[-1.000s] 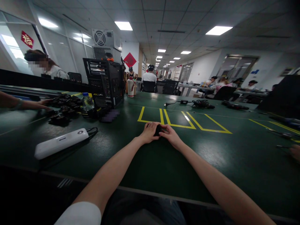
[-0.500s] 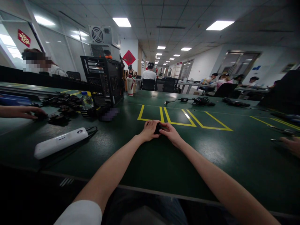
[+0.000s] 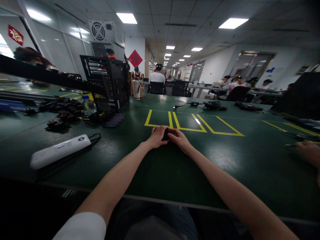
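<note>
Both hands on a little black part

Co-worker's arm at far left is gone now, while my left hand (image 3: pixel 157 136) and right hand (image 3: pixel 179 139) are gripping a small black plastic part (image 3: pixel 166 134) together, resting on the dark green matte table (image 3: pixel 160 173), near the yellow floor-tape outlines (image 3: pixel 190 123).

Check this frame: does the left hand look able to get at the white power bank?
Probably yes. The left hand is busy on a small black part, but only bare green table lies between it and the white power bank.
</note>
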Available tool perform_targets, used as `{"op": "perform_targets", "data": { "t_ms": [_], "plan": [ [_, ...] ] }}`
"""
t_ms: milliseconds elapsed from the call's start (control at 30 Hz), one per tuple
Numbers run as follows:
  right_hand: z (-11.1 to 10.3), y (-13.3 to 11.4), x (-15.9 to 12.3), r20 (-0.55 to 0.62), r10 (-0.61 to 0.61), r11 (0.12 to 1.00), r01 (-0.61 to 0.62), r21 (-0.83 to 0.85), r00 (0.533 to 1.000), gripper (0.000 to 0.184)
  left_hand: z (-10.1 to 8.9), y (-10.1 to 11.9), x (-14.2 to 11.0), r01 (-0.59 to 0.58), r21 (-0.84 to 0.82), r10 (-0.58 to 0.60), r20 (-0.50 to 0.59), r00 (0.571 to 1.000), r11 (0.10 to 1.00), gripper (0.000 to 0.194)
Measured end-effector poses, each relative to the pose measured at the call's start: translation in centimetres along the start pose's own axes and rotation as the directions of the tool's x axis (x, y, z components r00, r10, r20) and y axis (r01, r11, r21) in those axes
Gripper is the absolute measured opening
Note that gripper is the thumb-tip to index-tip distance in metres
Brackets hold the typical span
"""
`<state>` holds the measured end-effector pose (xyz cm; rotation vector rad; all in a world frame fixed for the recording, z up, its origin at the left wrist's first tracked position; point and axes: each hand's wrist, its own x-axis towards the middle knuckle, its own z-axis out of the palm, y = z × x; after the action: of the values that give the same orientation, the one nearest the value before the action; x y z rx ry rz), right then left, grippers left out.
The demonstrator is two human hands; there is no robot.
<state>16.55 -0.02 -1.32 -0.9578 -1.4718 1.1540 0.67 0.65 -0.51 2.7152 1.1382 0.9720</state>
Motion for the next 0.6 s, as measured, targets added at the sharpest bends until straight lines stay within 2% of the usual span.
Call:
{"op": "perform_targets", "data": {
  "t_ms": [233, 400, 600],
  "plan": [
    [-0.01, -0.32, -0.28, 0.088, -0.086, 0.991, 0.076, 0.108, 0.992, 0.036, 0.21, -0.22, 0.11, 0.019, 0.022, -0.02, 0.019, 1.0, 1.0, 0.058],
    [0.18, -0.37, -0.43, 0.023, -0.065, 0.998, 0.065, 0.014, 0.998, 0.027, 0.29, -0.29, 0.09, 0.015, 0.016, -0.015, 0.006, 1.0, 1.0, 0.056],
    [0.06, -0.15, -0.07, 0.021, -0.083, 0.994, 0.084, -0.075, 0.996, 0.034, 0.31, -0.29, 0.13, 0.018, 0.014, -0.019, 0.016, 1.0, 1.0, 0.057]
  ]
}}
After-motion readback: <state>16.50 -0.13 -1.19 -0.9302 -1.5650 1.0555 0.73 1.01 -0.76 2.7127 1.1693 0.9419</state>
